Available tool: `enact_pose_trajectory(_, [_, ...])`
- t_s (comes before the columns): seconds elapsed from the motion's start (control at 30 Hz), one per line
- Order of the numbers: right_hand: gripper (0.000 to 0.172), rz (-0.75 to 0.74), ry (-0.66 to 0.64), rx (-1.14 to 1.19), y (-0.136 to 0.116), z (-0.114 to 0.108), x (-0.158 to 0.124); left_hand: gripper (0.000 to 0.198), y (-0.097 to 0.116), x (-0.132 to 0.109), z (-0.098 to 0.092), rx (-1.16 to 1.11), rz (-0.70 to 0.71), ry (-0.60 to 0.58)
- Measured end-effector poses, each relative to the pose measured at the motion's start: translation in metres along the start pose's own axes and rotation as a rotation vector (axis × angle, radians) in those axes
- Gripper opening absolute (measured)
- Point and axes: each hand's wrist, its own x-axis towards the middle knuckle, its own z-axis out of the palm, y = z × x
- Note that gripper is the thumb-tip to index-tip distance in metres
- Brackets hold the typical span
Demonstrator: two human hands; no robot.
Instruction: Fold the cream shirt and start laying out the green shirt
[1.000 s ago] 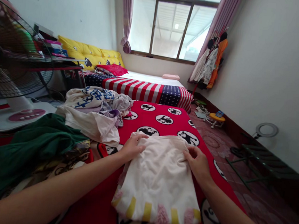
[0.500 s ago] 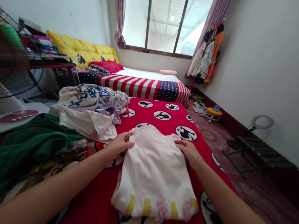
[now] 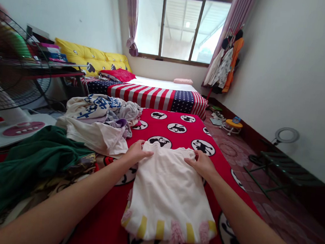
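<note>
A white garment [image 3: 170, 191] with yellow stripes and pink tassels along its near edge lies spread on a red cover [image 3: 162, 122] printed with black-and-white round figures. At its far left corner my left hand [image 3: 138, 153] is closed on the cloth, thumb on top. My right hand [image 3: 202, 164] pinches the far right corner the same way. The far edge runs nearly straight between both hands. The fingers under the cloth are partly hidden.
Left of the garment lie a heap of light clothes [image 3: 100, 112] and a green cloth [image 3: 34, 160]. A fan [image 3: 18, 82] stands far left. Behind is a bed with a striped flag-pattern cover [image 3: 153, 97]. On the floor at right are a dark green folding stool [image 3: 292, 169] and a ring light [image 3: 287, 135].
The garment's far end has come down toward me and now lies flatter, its edge straighter. My right hand has shifted slightly inward over the corner. The view has tilted up a little.
</note>
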Motion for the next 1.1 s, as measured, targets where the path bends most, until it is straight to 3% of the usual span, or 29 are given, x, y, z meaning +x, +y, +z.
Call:
enact_pose_trajectory(0.1, [0.041,0.002,-0.011,0.148,0.004,0.001,-0.002,0.054,-0.006,0.002,0.002,0.111,0.081,-0.007])
enact_pose_trajectory(0.2, [0.026,0.001,-0.054,0.318,0.006,0.002,-0.003,0.057,-0.01,0.003,0.003,0.043,0.122,-0.032])
enact_pose_trajectory(0.3, [0.022,-0.015,0.033,0.405,0.008,0.005,-0.004,0.056,-0.012,0.002,0.004,-0.059,0.16,-0.027])
enact_pose_trajectory(0.43, [0.026,0.09,0.096,0.453,0.007,0.004,-0.006,0.062,-0.008,-0.001,0.005,-0.111,0.117,0.023])
enact_pose_trajectory(0.57, [0.05,0.143,-0.048,0.566,-0.005,-0.002,-0.013,0.081,0.004,-0.011,0.007,-0.237,-0.03,0.015])
enact_pose_trajectory(0.63, [0.045,0.159,-0.194,0.651,-0.014,-0.007,-0.014,0.087,0.015,-0.014,0.005,-0.336,-0.11,-0.048])
enact_pose_trajectory(0.7, [0.033,0.175,-0.254,0.7,-0.025,-0.016,-0.008,0.089,0.034,-0.012,-0.001,-0.423,-0.106,-0.097])
enact_pose_trajectory(0.8, [0.028,0.072,-0.065,0.776,-0.05,-0.047,0.012,0.083,0.079,0.001,-0.022,-0.536,0.15,-0.046])
enact_pose_trajectory(0.9, [0.026,-0.329,0.222,0.899,-0.083,-0.091,0.03,0.079,0.132,0.017,-0.047,-0.6,0.495,0.051])
enact_pose_trajectory(0.97, [0.029,-0.46,0.311,0.891,-0.099,-0.115,0.035,0.08,0.158,0.021,-0.058,-0.569,0.635,0.074])
enact_pose_trajectory(1.03, [0.031,-0.512,0.377,0.79,-0.102,-0.124,0.031,0.074,0.165,0.018,-0.061,-0.478,0.702,0.081])
enact_pose_trajectory(1.1, [0.029,-0.531,0.407,0.63,-0.087,-0.116,0.02,0.057,0.152,0.007,-0.056,-0.316,0.72,0.074])
